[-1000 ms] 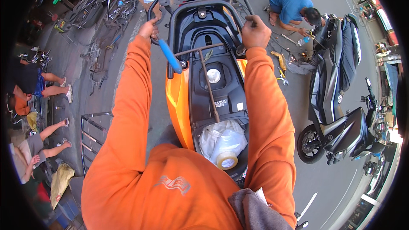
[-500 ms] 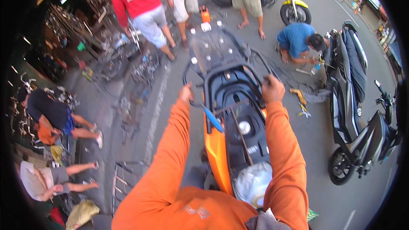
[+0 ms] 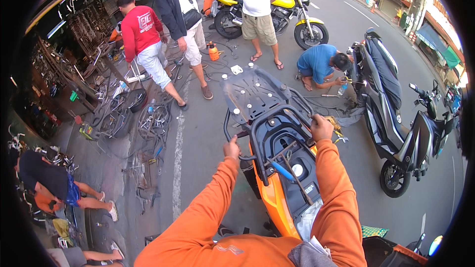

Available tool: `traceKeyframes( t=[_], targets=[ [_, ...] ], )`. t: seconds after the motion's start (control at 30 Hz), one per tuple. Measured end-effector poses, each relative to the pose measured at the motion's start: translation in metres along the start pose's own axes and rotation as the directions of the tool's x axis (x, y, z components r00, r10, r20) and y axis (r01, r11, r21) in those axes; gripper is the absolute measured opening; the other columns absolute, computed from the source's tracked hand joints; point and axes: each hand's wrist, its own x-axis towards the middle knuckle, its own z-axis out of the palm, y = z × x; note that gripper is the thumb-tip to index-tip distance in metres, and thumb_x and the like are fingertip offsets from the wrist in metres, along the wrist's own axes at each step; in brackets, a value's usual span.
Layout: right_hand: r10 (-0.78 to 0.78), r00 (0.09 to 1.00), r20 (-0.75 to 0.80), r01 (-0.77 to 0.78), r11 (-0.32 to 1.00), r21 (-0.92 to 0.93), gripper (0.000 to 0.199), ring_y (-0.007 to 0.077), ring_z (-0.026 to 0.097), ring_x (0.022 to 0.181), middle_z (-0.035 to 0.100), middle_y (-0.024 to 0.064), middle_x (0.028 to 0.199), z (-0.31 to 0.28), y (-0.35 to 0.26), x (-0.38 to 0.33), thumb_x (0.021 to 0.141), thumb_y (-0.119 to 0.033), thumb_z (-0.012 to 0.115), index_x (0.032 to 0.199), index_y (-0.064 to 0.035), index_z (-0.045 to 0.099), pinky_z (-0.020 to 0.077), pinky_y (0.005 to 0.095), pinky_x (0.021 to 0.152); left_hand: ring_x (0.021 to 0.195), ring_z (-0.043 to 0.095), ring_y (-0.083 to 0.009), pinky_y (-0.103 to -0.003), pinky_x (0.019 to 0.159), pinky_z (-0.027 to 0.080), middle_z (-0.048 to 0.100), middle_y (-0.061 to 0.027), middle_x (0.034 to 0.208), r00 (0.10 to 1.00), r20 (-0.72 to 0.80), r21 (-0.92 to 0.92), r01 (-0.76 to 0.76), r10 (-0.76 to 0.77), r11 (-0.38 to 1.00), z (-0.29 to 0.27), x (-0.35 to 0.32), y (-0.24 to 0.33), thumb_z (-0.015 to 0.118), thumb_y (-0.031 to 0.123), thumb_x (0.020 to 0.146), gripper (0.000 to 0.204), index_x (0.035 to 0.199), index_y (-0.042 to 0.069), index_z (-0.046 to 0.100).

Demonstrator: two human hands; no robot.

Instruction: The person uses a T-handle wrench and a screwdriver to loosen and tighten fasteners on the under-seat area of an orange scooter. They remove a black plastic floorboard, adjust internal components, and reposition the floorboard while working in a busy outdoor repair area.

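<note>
My left hand (image 3: 231,148) is closed round the left side of a black tubular rear rack (image 3: 255,136). On the rack's opposite side, my right hand (image 3: 321,127) is closed too, fingers wrapped over the tube. The rack's flat slotted plate (image 3: 253,100) points away from me. It sits over the rear of an orange scooter (image 3: 280,205) whose seat is off, baring the black storage well. Across the well lie a thin metal bar (image 3: 301,188) and a tool with a blue handle (image 3: 282,170). A whitish plastic sheet (image 3: 309,220) is partly hidden by my right arm.
A grey scooter (image 3: 386,118) stands at right, with a person in blue (image 3: 319,62) crouching beside it. Several people stand ahead near a yellow motorcycle (image 3: 284,1). Frames and loose parts (image 3: 118,118) lie on the left ground. An orange spray bottle (image 3: 213,52) stands beyond the rack.
The view has tilted up, and the rack and scooter appear angled differently. Both hands keep hold of the rack. The person in red has shifted left, and the one in the dark jacket now faces this way.
</note>
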Motion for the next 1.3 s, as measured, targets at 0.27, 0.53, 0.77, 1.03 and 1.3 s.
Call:
traceKeyframes(
  t=[0.27, 0.53, 0.77, 1.03, 1.3],
  targets=[
    [0.049, 0.998, -0.032, -0.05, 0.998, -0.027, 0.008, 0.0339, 0.068, 0.072, 0.069, 0.0123, 0.078, -0.002, -0.003, -0.005, 0.082, -0.008, 0.065, 0.085, -0.0126, 0.071, 0.0539, 0.0429, 0.065, 0.042, 0.048, -0.0189, -0.037, 0.04, 0.04, 0.048, -0.0047, 0.055, 0.996, -0.028, 0.131, -0.085, 0.089, 0.988, -0.001, 0.008, -0.006, 0.066, 0.031, 0.092, 0.034, 0.081, 0.001, 0.055],
    [0.005, 0.982, -0.19, 0.023, 0.989, 0.147, 0.009, 0.0314, 0.069, 0.069, 0.071, 0.0081, 0.078, -0.006, -0.003, -0.015, 0.08, -0.01, 0.065, 0.083, -0.0159, 0.07, 0.0546, 0.0421, 0.062, 0.062, 0.06, -0.0331, -0.044, 0.06, 0.05, 0.063, -0.0178, 0.073, 0.966, -0.113, 0.339, -0.183, 0.234, 0.923, -0.014, 0.047, -0.026, 0.069, 0.033, 0.088, 0.043, 0.084, -0.009, 0.059],
    [0.099, 0.978, -0.186, -0.061, 0.978, 0.201, 0.011, 0.0312, 0.068, 0.065, 0.069, 0.0111, 0.073, -0.013, -0.005, -0.021, 0.082, -0.01, 0.066, 0.092, -0.0131, 0.07, 0.0542, 0.041, 0.059, 0.113, 0.058, -0.0508, -0.045, 0.102, 0.042, 0.062, -0.0387, 0.118, 0.841, -0.312, 0.519, -0.238, 0.441, 0.821, 0.0, 0.031, -0.017, 0.071, 0.034, 0.083, 0.064, 0.114, -0.021, 0.059],
    [0.5, 0.843, -0.198, -0.304, 0.746, 0.592, 0.014, 0.0127, 0.057, 0.051, 0.057, 0.0037, 0.06, -0.012, -0.012, -0.038, 0.087, -0.007, 0.07, 0.1, -0.0055, 0.068, 0.0461, 0.0301, 0.052, 0.095, 0.063, -0.0388, -0.043, 0.088, 0.048, 0.066, -0.0274, 0.104, 0.937, -0.245, 0.356, -0.152, 0.249, 0.922, -0.02, 0.057, -0.028, 0.07, 0.034, 0.087, 0.059, 0.114, -0.018, 0.058],
    [0.735, 0.675, 0.056, -0.512, 0.413, 0.753, 0.065, 0.0167, 0.06, 0.098, 0.064, 0.0062, 0.101, 0.011, -0.017, -0.076, 0.077, -0.011, 0.085, 0.132, -0.0018, 0.052, 0.0485, 0.0311, 0.089, 0.044, 0.041, -0.0152, -0.032, 0.041, 0.034, 0.041, -0.0021, 0.054, 0.986, 0.056, 0.305, -0.167, 0.157, 0.938, -0.014, -0.004, 0.009, 0.054, 0.032, 0.1, 0.041, 0.067, 0.009, 0.046]
  ],
)
